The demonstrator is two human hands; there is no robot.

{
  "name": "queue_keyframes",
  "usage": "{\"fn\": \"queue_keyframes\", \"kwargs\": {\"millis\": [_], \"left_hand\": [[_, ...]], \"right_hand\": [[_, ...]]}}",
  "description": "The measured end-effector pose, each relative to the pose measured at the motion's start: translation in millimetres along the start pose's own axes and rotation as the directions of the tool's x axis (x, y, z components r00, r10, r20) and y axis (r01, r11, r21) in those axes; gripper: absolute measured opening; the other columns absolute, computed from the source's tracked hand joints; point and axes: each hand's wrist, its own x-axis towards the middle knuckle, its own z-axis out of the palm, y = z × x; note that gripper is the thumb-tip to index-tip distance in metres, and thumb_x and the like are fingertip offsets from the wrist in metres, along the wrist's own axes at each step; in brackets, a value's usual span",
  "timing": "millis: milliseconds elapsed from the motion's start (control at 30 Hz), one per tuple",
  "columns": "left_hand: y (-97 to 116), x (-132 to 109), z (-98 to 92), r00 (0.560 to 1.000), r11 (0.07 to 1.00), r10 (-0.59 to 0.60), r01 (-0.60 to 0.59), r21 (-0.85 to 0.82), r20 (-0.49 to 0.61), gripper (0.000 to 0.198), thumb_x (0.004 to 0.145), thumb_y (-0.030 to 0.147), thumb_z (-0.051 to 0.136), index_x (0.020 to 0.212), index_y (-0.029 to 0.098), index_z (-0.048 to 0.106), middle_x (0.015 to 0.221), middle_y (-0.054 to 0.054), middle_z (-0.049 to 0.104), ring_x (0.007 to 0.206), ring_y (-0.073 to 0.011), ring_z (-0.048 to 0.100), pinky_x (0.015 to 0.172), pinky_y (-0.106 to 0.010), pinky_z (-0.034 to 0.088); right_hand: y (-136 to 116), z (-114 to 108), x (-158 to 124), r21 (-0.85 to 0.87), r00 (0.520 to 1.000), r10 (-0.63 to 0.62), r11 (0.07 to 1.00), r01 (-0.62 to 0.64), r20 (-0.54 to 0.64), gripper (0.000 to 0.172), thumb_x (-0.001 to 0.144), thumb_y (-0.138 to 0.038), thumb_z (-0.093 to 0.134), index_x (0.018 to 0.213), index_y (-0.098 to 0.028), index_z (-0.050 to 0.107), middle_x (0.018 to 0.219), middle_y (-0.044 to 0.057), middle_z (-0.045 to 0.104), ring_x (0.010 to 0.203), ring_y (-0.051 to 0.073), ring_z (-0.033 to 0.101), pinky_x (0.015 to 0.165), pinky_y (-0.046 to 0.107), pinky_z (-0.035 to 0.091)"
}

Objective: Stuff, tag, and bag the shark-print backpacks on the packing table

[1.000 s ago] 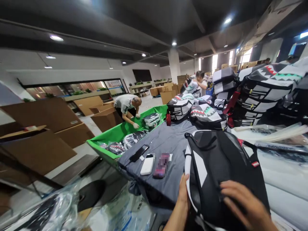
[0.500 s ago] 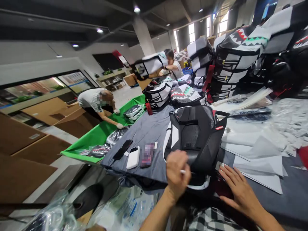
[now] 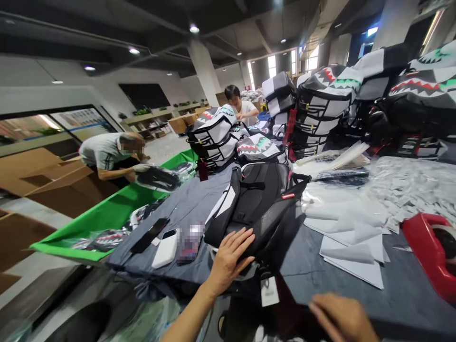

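Left hand point(image 3: 230, 256): open, fingers spread, palm pressed on black nylon backpack point(image 3: 258, 204)
Right hand point(image 3: 338, 318): fingers together at frame's edge, grip unclear
Table point(image 3: 185, 199): grey cloth cover, white card tag point(image 3: 270, 290) beside backpack

Left hand point(image 3: 230, 254) spread on black backpack point(image 3: 260, 209) atop gray counter point(image 3: 331, 278); right hand point(image 3: 338, 316) low, near white tag point(image 3: 270, 290).
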Motion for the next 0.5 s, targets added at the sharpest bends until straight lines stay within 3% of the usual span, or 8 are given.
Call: {"fn": "queue_keyframes", "kwargs": {"millis": [67,133,200,267,367,500], "left_hand": [[4.2,-0.8,-7.6,0.999,0.999,-0.01,0.011,-0.031,0.032,0.049,0.099,0.03,0.056,0.147,0.023,0.048,0.142,-0.009,0.062,0.136,-0.0223,0.054,0.115,-0.042,0.041],[21.1,-2.1,-11.9,0.998,0.995,-0.06,0.062,-0.077,0.026,0.048,0.097,0.028,0.057,0.145,0.023,0.05,0.144,-0.009,0.06,0.142,-0.0257,0.047,0.116,-0.048,0.04],[47.4,-7.8,-10.7,0.987,0.984,-0.152,0.146,-0.106,-0.052,0.042,0.095,0.024,0.057,0.138,0.024,0.056,0.141,-0.009,0.061,0.147,-0.0297,0.038,0.116,-0.052,0.039],[76.3,-19.4,-4.0,0.94,0.961,-0.274,0.259,-0.095,-0.202,0.038,0.094,0.017,0.057,0.131,0.025,0.06,0.136,-0.009,0.062,0.147,-0.0308,0.037,0.114,-0.052,0.041],[112.3,-40.9,11.3,0.862,0.931,-0.358,0.359,-0.066,-0.359,0.041,0.091,0.009,0.056,0.128,0.024,0.061,0.13,-0.01,0.064,0.14,-0.0297,0.047,0.112,-0.05,0.042],[137.9,-50.3,27.6,0.92,0.946,-0.301,0.253,-0.203,-0.252,0.04,0.086,0.006,0.055,0.121,0.025,0.063,0.124,-0.009,0.068,0.132,-0.03,0.054,0.109,-0.052,0.046]], "right_hand": [[49.8,-45.5,15.4,0.003,0.986,0.148,0.989,-0.148,-0.08,0.024,0.102,-0.037,0.05,0.102,-0.025,0.071,0.087,0.003,0.076,0.069,0.016,0.071,0.064,0.022,0.056],[108.2,-87.0,32.3,-0.093,0.961,0.26,0.959,-0.269,-0.098,0.044,0.1,-0.059,0.048,0.103,-0.023,0.073,0.09,0.007,0.076,0.062,0.018,0.069,0.054,0.026,0.055],[158.6,-109.7,42.9,-0.173,0.961,0.263,0.946,-0.273,-0.081,0.07,0.093,-0.079,0.038,0.093,-0.02,0.075,0.084,0.012,0.075,0.066,0.023,0.07,0.053,0.03,0.055],[188.3,-109.1,42.3,-0.15,0.962,0.258,0.959,-0.242,0.094,0.073,0.09,-0.083,0.037,0.083,-0.021,0.075,0.075,0.011,0.073,0.06,0.021,0.068,0.049,0.029,0.052],[193.4,-82.1,23.0,-0.031,0.924,0.238,0.97,-0.24,0.3,0.062,0.088,-0.08,0.048,0.084,-0.023,0.074,0.075,0.008,0.073,0.059,0.018,0.067,0.05,0.025,0.053],[177.9,-53.0,-3.0,-0.045,0.915,0.36,0.933,-0.358,0.182,0.059,0.086,-0.08,0.053,0.074,-0.024,0.069,0.069,0.005,0.068,0.057,0.017,0.063,0.05,0.024,0.051]]}}
